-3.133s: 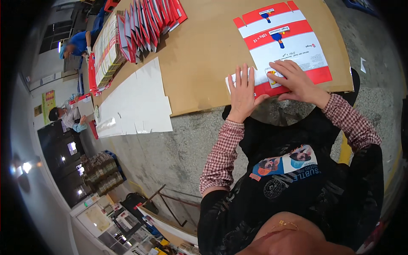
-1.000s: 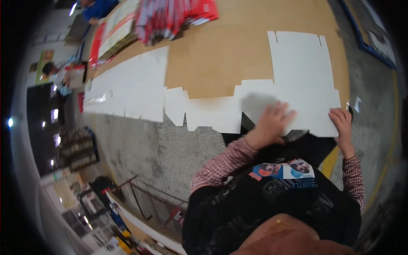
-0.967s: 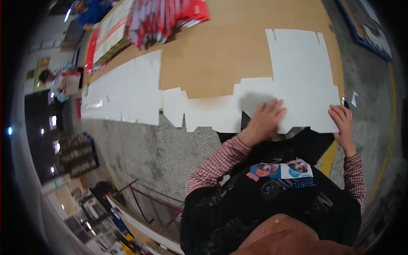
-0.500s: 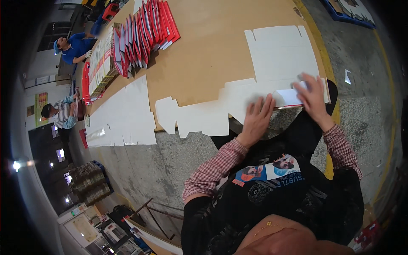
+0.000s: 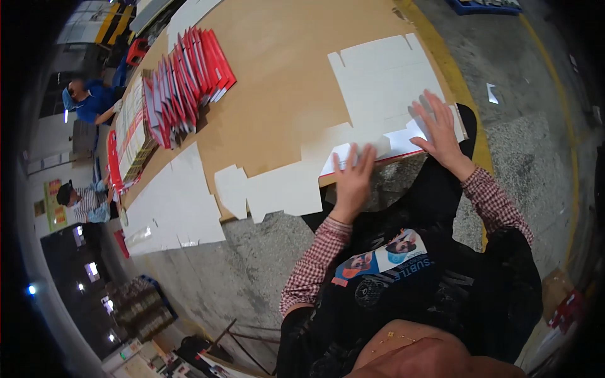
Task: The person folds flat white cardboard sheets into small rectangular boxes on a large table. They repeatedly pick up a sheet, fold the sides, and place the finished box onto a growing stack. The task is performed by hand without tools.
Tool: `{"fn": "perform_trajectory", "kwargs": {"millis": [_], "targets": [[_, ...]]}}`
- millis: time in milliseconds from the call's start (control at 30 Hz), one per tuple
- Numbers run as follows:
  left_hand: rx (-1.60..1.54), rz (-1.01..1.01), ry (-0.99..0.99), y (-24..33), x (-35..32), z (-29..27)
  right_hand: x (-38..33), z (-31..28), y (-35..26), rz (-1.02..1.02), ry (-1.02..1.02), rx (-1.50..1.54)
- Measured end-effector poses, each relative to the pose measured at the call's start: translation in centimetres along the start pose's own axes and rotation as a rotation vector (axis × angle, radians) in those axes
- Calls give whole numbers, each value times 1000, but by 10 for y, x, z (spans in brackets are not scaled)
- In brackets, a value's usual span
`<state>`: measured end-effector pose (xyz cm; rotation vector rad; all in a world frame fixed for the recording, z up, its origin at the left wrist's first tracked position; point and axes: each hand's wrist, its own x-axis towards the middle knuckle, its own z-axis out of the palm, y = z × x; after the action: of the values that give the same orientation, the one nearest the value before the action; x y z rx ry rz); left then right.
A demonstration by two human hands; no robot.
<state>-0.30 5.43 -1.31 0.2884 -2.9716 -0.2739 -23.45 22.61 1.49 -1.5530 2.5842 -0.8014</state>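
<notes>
One worker in a blue shirt (image 5: 99, 103) and one worker in a striped shirt (image 5: 91, 203) are at your far left. Next come a pale, red-striped pile of flat card (image 5: 135, 116), folded red-and-white card pieces (image 5: 192, 82) and a big white card sheet (image 5: 173, 205). Your flat, white, cut-out card (image 5: 384, 79) lies along the near edge of the brown table (image 5: 271, 82). Your left hand (image 5: 353, 188) is spread over its folded-over white strip with a red edge (image 5: 401, 142), gripping nothing; your right hand (image 5: 443, 137) is spread at the strip's right end, loose too — blur hides whether they touch. The card looks light, a bit stiff and smooth, so it may slide. Thin tabs may tear — press or lift by the wide parts.
</notes>
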Motion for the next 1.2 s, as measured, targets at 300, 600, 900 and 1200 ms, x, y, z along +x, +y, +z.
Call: {"fn": "perform_trajectory", "kwargs": {"millis": [300, 600, 900, 1200], "targets": [[-252, 105, -105, 25, 32, -13, -42, -65, 64, 341, 362, 1476], [-156, -68, -120, 11, -24, -22, 33, 36, -72, -451, -131, 138], [-520, -148, -581, -130, -3, -85, 44, 23, -49, -439, 168, 466], [-589, -508, -41, -177, -86, -51, 40, 56, -63, -436, -99, 40]]}}
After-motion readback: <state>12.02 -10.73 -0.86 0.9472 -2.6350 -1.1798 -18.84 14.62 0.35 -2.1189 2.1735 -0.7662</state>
